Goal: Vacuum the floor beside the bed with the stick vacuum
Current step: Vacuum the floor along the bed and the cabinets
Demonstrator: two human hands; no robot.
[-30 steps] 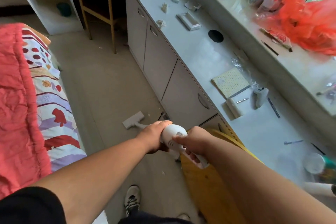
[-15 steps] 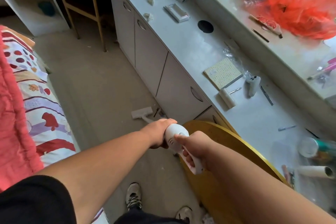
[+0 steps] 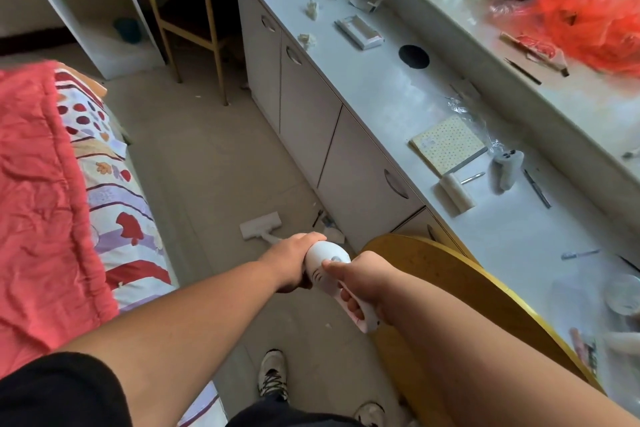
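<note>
Item: stick vacuum [image 3: 327, 262], white, held out low in front of the person; its wand slopes down and away to the floor head.
Floor head [image 3: 260, 226]: flat on the floor [image 3: 207, 163], in the aisle between the bed [image 3: 114, 191] and the cabinet fronts [image 3: 360, 180] — nearer the cabinets than the bed.
Left hand [image 3: 294, 262]: curled over the front of the motor body, steadying it.
Right hand [image 3: 360, 282]: wrapped round the rear handle, thumb laid forward on top of the body beside a round button.
Step in hand (judged): a sweep along the aisle, with the strip against the bed apparently yet to be covered.
Debris: pale scraps and a dark sliver on the floor just right of the floor head, at the foot of the cabinets; a few specks further up the aisle.
Method: keep the head flat and the strokes slow, overlapping, working from the cabinet foot across to the bed edge; steer from the right hand, press lightly with the left.
Hazards: the hanging patterned sheet [image 3: 104, 184] could be drawn into the head — keep just clear of it; a round wooden stool [image 3: 467, 291] sits close under the right forearm and may cramp the backstroke.
Bench [image 3: 381, 90]: littered with small things, well apart from the work.
</note>
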